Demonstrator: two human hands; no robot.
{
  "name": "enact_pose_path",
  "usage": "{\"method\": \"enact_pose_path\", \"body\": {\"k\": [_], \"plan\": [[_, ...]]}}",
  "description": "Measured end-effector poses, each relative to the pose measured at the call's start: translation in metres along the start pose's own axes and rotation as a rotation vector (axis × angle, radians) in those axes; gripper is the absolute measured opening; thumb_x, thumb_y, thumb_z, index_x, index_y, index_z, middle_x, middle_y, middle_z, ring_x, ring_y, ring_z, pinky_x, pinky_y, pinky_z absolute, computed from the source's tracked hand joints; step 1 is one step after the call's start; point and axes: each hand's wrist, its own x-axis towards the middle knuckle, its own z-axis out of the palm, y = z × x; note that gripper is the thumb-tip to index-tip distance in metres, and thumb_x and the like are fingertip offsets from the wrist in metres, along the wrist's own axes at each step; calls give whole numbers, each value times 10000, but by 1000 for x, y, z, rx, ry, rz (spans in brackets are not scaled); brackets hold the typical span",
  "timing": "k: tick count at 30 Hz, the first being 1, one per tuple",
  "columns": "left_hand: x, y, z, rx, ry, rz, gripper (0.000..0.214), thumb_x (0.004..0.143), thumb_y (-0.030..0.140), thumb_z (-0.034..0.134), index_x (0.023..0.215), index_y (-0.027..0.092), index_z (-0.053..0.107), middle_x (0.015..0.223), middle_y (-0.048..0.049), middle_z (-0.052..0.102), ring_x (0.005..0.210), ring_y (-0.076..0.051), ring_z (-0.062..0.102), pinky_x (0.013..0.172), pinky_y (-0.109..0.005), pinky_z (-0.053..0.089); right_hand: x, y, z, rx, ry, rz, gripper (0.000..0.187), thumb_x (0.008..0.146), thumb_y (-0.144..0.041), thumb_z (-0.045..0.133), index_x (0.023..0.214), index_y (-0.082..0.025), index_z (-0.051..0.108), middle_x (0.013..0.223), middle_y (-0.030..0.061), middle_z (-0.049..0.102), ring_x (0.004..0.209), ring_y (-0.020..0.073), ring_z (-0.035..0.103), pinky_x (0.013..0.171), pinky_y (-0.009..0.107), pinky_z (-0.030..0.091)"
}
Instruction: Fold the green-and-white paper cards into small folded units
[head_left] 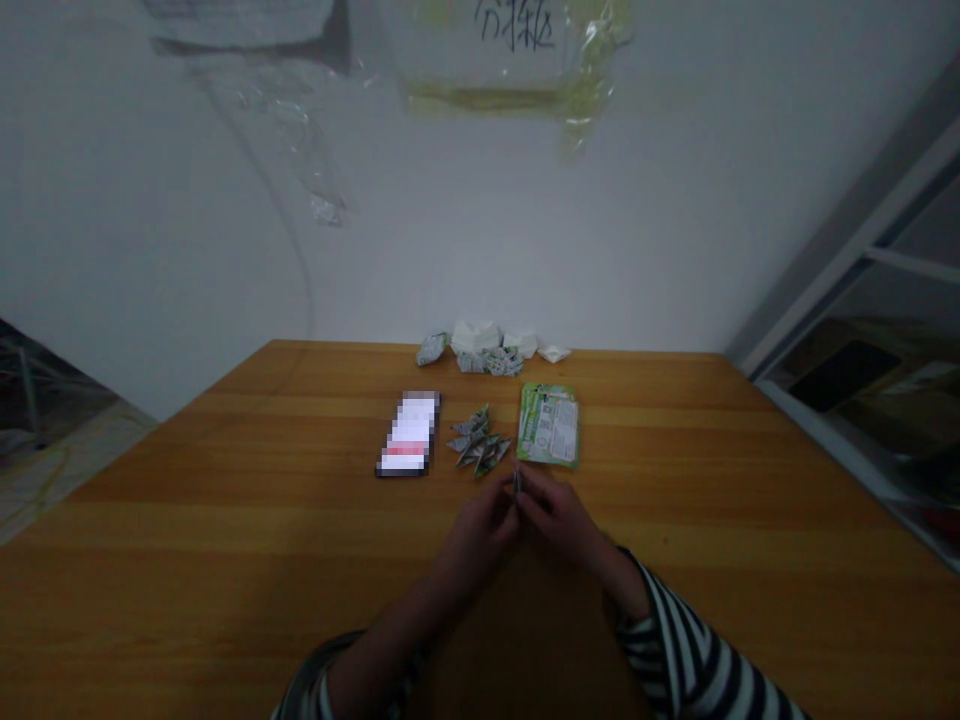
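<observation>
My left hand [486,515] and my right hand [556,508] meet over the near middle of the table. Between their fingertips they pinch a small, thin folded piece of paper [517,480], standing on edge; most of it is covered by the fingers. Just beyond my left hand lies a small pile of pointed folded paper pieces [477,442], grey with green print. A stack of flat green-and-white printed sheets [549,428] lies just past my right hand.
A phone [409,434] with a lit, blurred screen lies left of the folded pieces. Crumpled white tissues and printed paper [486,348] sit along the back edge against the wall [525,230]. On the right stands a shelf frame [847,270]. The wooden table [225,480] carries all this.
</observation>
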Motion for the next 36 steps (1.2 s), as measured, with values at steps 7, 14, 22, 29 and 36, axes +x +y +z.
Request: {"method": "enact_pose_path", "body": {"k": [7, 14, 22, 29, 36], "plan": [[4, -1, -4, 9, 97, -38, 176, 844, 276, 554, 996, 190, 579, 652, 20, 637, 599, -149, 594, 557, -215, 433, -7, -9, 7, -162, 117, -62, 423, 786, -105, 504, 1163, -199, 672, 920, 86, 740, 801, 214, 670, 757, 336, 513], [9, 3, -6, -189, 163, -55, 159, 795, 289, 635, 892, 170, 594, 833, -45, 724, 776, -195, 676, 705, -282, 508, 0, -14, 6, 191, 213, 99, 225, 806, -189, 548, 976, -196, 696, 843, 46, 710, 671, 162, 641, 593, 256, 522], [9, 1, -9, 8, 138, -72, 209, 769, 209, 611, 924, 138, 731, 906, -100, 760, 879, -269, 687, 813, -376, 513, -6, -26, 19, -68, 187, -60, 273, 822, -135, 533, 1037, -211, 683, 1009, 71, 718, 910, 211, 661, 831, 346, 507], [6, 8, -6, 98, 202, 1, 284, 688, 69, 568, 894, 170, 735, 895, -61, 751, 862, -243, 673, 821, -350, 501, -9, -27, 25, -108, 288, 13, 194, 790, -158, 566, 942, -205, 677, 813, 42, 719, 659, 175, 645, 612, 273, 505], [6, 15, -1, -348, 4, -166, 281, 735, 274, 681, 983, 142, 696, 951, -95, 737, 913, -251, 667, 864, -372, 487, -9, -16, 18, 27, 409, 9, 152, 767, -116, 568, 760, -207, 690, 751, 40, 706, 697, 183, 651, 643, 281, 506]]}}
